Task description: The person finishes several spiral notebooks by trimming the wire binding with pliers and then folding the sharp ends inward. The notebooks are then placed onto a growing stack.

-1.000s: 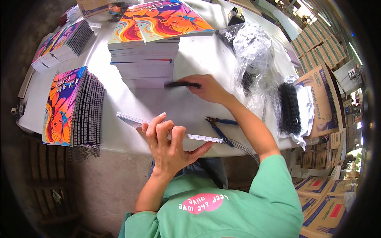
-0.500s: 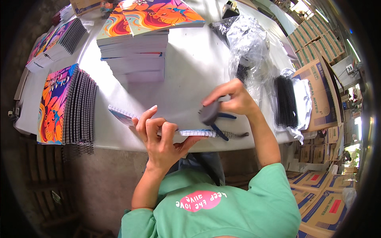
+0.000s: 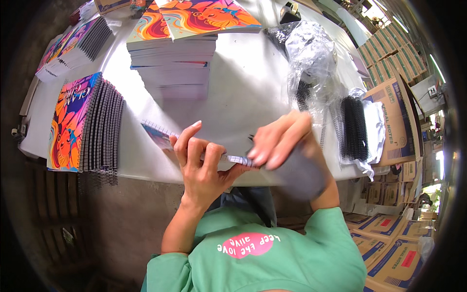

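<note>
My left hand (image 3: 204, 165) is closed around a spiral notebook (image 3: 163, 137), held edge-on just above the near side of the table. White pages and part of a coloured cover show on either side of the fingers. My right hand (image 3: 283, 138) has its fingers bent and pressed together at the notebook's right end, close to my left fingertips. A dark grey rounded tool (image 3: 301, 173), smeared by motion, hangs from the right hand towards my forearm. Small dark tips poke out by the right hand's knuckles. The wire at the notebook's right end is hidden by the hand.
A tall stack of orange-covered books (image 3: 172, 73) stands ahead on the white table (image 3: 238, 73). Spiral-bound notebooks (image 3: 87, 124) are stacked at left. To the right lie clear plastic wrap (image 3: 311, 53), black wire coils (image 3: 354, 129) and an open carton (image 3: 393, 119); more cartons (image 3: 389, 233) stand below.
My right hand has moved closer to the notebook's right end, and the dark tool has swung down and to the right. Its blue handles no longer show. The left hand keeps its hold.
</note>
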Demonstrator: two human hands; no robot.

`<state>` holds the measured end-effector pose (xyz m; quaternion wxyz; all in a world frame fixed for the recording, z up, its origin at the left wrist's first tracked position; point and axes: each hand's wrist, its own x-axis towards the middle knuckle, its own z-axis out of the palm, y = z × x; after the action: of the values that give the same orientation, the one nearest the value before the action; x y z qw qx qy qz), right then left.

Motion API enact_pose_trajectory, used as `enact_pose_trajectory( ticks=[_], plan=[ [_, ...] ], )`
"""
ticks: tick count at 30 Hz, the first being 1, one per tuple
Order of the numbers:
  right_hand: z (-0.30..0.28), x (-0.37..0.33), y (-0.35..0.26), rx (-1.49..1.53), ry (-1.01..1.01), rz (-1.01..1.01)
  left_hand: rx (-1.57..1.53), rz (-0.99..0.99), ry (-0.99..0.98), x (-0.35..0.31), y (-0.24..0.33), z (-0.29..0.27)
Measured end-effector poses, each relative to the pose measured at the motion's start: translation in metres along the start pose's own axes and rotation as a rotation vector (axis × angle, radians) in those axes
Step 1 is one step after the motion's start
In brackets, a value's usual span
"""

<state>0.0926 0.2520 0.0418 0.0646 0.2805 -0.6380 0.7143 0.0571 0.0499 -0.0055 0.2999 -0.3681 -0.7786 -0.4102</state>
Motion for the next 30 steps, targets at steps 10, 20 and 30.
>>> enact_pose_trajectory(
  ticks=[10,20,30],
  plan=[
    [-0.003,0.007,0.020,-0.681,0.200,0.361,0.156,-0.087,0.019,0.015,-0.017,-0.025],
    [0.017,0.037,0.010,-0.258,-0.171,-0.014,0.005,0.021,0.136,0.025,-0.041,-0.027],
    [0.013,0.047,0.020,-0.262,-0.012,0.079,-0.098,0.015,0.172,0.025,-0.048,-0.020]
  ],
)
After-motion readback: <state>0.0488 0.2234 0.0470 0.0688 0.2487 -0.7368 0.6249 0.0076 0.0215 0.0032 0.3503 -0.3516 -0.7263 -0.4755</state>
